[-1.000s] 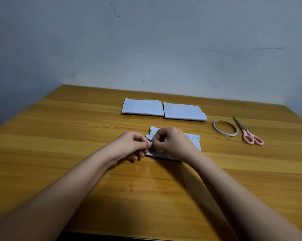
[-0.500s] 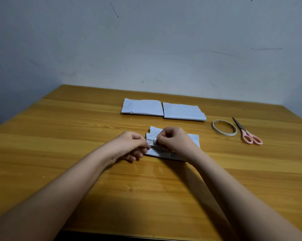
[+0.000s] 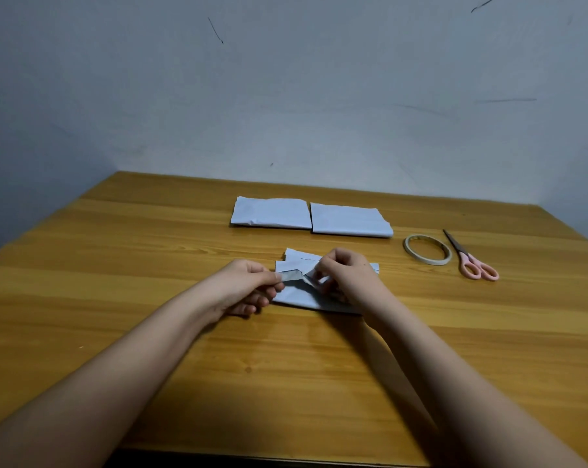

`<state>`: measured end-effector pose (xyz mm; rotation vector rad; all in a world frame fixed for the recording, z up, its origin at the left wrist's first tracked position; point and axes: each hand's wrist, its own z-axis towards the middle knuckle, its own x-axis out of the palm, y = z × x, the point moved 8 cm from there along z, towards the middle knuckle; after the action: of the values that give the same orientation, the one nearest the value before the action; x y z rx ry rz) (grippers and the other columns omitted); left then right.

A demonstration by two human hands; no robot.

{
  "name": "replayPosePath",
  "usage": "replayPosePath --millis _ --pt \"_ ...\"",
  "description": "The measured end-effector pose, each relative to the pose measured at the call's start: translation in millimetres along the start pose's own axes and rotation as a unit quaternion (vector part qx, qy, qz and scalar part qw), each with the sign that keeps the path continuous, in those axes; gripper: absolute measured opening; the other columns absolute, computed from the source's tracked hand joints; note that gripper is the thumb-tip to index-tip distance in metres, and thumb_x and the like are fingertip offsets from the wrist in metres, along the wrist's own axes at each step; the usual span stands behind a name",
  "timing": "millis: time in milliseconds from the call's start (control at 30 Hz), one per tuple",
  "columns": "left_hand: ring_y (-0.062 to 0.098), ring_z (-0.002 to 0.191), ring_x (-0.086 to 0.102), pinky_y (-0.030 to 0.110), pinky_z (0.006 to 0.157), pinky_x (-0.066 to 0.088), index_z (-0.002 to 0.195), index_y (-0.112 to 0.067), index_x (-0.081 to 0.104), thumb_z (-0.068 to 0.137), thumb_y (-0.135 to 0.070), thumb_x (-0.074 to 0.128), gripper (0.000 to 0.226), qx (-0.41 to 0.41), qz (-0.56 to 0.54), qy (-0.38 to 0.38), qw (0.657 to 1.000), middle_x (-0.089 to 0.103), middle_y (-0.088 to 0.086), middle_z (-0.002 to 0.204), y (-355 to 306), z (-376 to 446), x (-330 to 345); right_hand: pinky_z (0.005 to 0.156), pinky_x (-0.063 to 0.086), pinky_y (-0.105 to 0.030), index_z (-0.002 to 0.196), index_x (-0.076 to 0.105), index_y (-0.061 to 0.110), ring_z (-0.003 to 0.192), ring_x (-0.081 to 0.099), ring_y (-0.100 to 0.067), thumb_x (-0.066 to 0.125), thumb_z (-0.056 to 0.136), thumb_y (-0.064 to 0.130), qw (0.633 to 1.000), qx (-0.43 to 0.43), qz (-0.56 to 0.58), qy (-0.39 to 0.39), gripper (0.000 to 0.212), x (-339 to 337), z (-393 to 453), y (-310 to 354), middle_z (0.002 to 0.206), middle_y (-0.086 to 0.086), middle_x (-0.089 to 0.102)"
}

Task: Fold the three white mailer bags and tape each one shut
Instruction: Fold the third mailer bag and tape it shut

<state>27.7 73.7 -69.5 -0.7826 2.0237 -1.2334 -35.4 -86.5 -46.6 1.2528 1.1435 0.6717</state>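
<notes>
Third mailer bag [image 3: 306, 295] lies mid-table [image 3: 117, 265], partly folded. Left hand [image 3: 248, 285] pinches a greyish strip [image 3: 291, 275] at its left edge; right hand [image 3: 346, 278] pinches the strip's other end. Two folded bags [image 3: 311, 217] behind.

Right hand [image 3: 348, 282] covers the lower-right part of the near folded white mailer bag [image 3: 302, 295]. Both forearms cut off at frame bottom. Grey strip [image 3: 291, 275] between the fingertips: material unclear.
</notes>
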Motion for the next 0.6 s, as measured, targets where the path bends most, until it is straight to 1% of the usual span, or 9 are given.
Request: replayPosePath --millis 100,167,233,300,333,400,467,533,600 --pt "0.002 0.043 0.051 0.014 0.036 0.037 0.078 -0.015 0.067 0.092 -0.027 0.061 0.019 -0.004 -0.003 -0.003 1.000 0.061 -0.006 0.060 3.2 -0.7 0.6 0.038 0.030 -0.016 0.079 0.052 0.010 0.041 0.050 -0.005 0.052 0.085 0.010 0.997 0.024 0.065 -0.032 0.006 -11.2 -5.0 -5.6 0.071 -0.004 0.065" --pt "0.002 0.042 0.051 0.013 0.037 0.037 0.078 -0.016 0.067 0.092 -0.028 0.061 0.019 -0.005 -0.012 -0.006 1.000 0.061 -0.006 0.060 4.9 -1.4 0.3 0.038 0.030 -0.016 0.084 0.051 0.008 0.041 0.054 -0.005 0.049 0.087 0.010 0.993 0.028 0.104 -0.054 0.005 -19.7 -7.0 -8.0 0.069 -0.005 0.064" --pt "0.002 0.041 0.050 0.013 0.036 0.036 0.078 -0.016 0.067 0.092 -0.027 0.061 0.019 -0.005 -0.021 -0.007 1.000 0.061 -0.006 0.061 6.3 -1.6 -0.5 0.042 0.031 -0.018 0.086 0.049 0.008 0.051 0.062 -0.009 0.045 0.087 0.009 0.982 0.040 0.168 -0.069 0.004 -26.3 -5.1 -14.1 0.076 -0.010 0.068" --pt "0.001 0.041 0.049 0.013 0.036 0.036 0.078 -0.016 0.066 0.092 -0.027 0.060 0.019 -0.006 -0.024 -0.005 1.000 0.061 -0.006 0.061 6.7 -2.1 0.0 0.044 0.033 -0.020 0.087 0.048 0.008 0.059 0.064 -0.011 0.040 0.086 0.009 0.964 0.058 0.250 -0.069 0.008 -30.5 -2.1 -21.7 0.086 -0.011 0.074" --pt "0.001 0.041 0.049 0.013 0.035 0.035 0.078 -0.016 0.066 0.092 -0.027 0.060 0.019 -0.006 -0.022 -0.004 1.000 0.061 -0.006 0.061 6.8 -2.1 0.2 0.045 0.036 -0.020 0.085 0.049 0.007 0.063 0.064 -0.012 0.037 0.085 0.009 0.951 0.065 0.296 -0.066 0.012 -31.8 -1.8 -24.0 0.088 -0.010 0.075" --pt "0.001 0.041 0.049 0.013 0.036 0.035 0.078 -0.016 0.066 0.092 -0.027 0.060 0.018 -0.007 -0.018 -0.005 1.000 0.060 -0.007 0.060 7.0 -1.8 0.1 0.046 0.045 -0.018 0.077 0.049 0.006 0.075 0.063 -0.017 0.033 0.086 0.010 0.918 0.078 0.385 -0.058 0.018 -33.9 -2.1 -26.7 0.088 -0.010 0.075" --pt "0.002 0.041 0.049 0.014 0.036 0.035 0.078 -0.016 0.066 0.092 -0.026 0.060 0.018 -0.006 -0.013 -0.009 1.000 0.060 -0.006 0.061 7.2 -1.6 0.1 0.050 0.050 -0.017 0.072 0.047 0.006 0.082 0.065 -0.023 0.031 0.087 0.011 0.893 0.081 0.439 -0.056 0.023 -37.3 -3.1 -27.9 0.086 -0.013 0.074" --pt "0.002 0.042 0.049 0.014 0.036 0.035 0.078 -0.015 0.066 0.092 -0.026 0.060 0.018 -0.005 -0.007 -0.013 1.000 0.060 -0.006 0.061 7.1 -1.8 0.3 0.052 0.049 -0.018 0.072 0.050 0.004 0.076 0.065 -0.022 0.029 0.090 0.014 0.887 0.085 0.450 -0.063 0.030 -40.6 -1.6 -31.2 0.079 -0.014 0.073" --pt "0.002 0.042 0.049 0.014 0.036 0.035 0.078 -0.015 0.066 0.092 -0.026 0.060 0.019 -0.005 -0.003 -0.017 1.000 0.060 -0.006 0.061 6.8 -1.8 0.5 0.051 0.047 -0.019 0.071 0.050 0.005 0.061 0.065 -0.018 0.029 0.093 0.016 0.883 0.087 0.452 -0.086 0.032 -44.7 0.2 -35.2 0.065 -0.010 0.068"
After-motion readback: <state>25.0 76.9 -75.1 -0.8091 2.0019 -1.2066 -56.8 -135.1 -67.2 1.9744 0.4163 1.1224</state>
